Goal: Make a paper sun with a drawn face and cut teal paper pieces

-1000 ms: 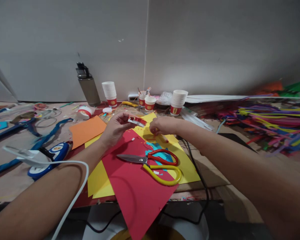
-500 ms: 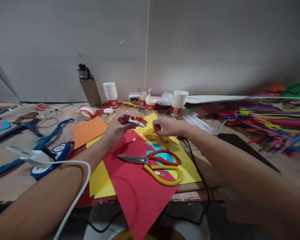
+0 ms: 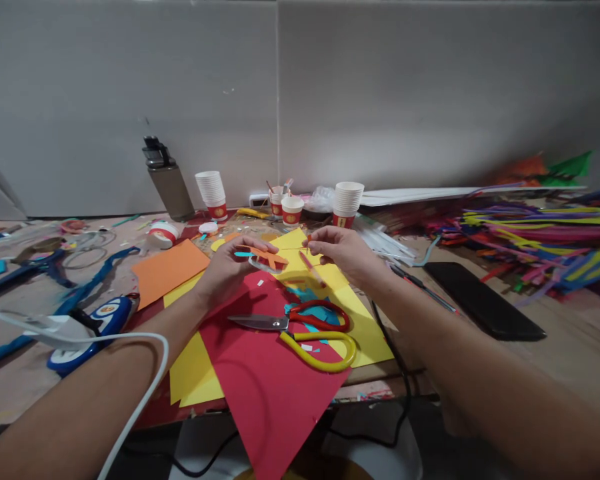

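Observation:
My left hand (image 3: 233,267) is closed round what looks like a small paper cup piece (image 3: 270,264), with a whitish rim and orange and blue paper on it. To its right, my right hand (image 3: 344,252) pinches a small orange-red bit (image 3: 309,241) between thumb and forefinger; it is too small to make out fully. Both hands hover over yellow paper (image 3: 370,333) and a red sheet (image 3: 275,400). Scissors (image 3: 325,347) with one red and one yellow handle lie partly open below the hands, among blue paper scraps (image 3: 305,295).
Paper cup stacks (image 3: 211,193) and a bottle (image 3: 167,183) stand by the wall. A phone (image 3: 480,300) and pens (image 3: 425,287) lie right, near colourful pipe cleaners (image 3: 540,240). Left are orange paper (image 3: 170,270), a white cable (image 3: 150,373) and a blue-white device (image 3: 105,327).
My left hand has tilted the cup piece, so its orange paper now shows. My right hand has risen and turned, its pinch now showing an orange-red bit. The camera view has shifted slightly.

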Available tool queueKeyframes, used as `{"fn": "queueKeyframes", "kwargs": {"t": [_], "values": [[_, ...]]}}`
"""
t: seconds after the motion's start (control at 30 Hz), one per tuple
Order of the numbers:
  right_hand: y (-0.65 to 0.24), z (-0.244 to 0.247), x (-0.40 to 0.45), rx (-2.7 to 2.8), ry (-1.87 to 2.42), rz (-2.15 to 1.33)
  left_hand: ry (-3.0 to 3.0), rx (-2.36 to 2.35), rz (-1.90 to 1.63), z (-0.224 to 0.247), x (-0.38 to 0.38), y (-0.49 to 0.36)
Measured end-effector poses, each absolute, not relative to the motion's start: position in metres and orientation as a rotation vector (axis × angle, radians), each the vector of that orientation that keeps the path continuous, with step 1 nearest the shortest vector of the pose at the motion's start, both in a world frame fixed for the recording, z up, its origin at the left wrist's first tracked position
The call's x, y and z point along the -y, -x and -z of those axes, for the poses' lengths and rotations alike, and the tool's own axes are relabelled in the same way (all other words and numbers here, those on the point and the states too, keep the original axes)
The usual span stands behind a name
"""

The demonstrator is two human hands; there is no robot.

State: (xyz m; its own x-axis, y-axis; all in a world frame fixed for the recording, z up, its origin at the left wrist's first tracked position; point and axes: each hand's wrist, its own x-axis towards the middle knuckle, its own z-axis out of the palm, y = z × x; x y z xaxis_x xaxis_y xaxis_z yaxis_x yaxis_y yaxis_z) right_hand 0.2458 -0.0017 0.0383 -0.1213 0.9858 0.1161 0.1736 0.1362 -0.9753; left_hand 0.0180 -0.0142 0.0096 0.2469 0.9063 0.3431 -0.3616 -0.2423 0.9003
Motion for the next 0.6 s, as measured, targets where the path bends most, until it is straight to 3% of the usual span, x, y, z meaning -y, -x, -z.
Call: {"fn": "queueKeyframes", "kwargs": {"t": [0.6], "values": [[-0.249, -0.035, 0.023, 1.386, 1.017, -1.089, -1.44, -0.693, -1.277, -0.013, 0.027, -0.029]]}}
